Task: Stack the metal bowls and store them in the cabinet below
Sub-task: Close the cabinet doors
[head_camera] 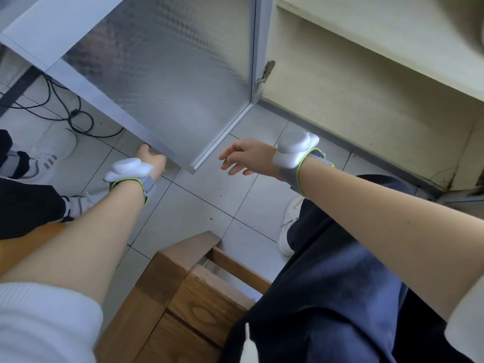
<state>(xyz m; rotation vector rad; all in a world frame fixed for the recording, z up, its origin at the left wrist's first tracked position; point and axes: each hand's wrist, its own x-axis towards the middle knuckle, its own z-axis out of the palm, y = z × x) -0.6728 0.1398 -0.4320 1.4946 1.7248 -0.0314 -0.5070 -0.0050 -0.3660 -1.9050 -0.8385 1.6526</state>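
The cabinet door [167, 74], frosted glass in a silver frame, stands swung wide open over the tiled floor. My left hand [152, 158] grips the door's lower outer edge, fingers hidden behind the frame. My right hand [246, 158] hovers just right of the door's bottom corner, fingers spread and holding nothing. The cabinet interior [366, 100] at the right is cream-coloured, with a shelf [392, 30] above its floor. No metal bowls are in view.
A wooden stool [188, 279] stands below between my arms. Black cables [65, 111] lie on the floor at the left. Another person's legs and white shoes [39, 163] are at the far left. My own leg and white shoe [288, 226] are at right.
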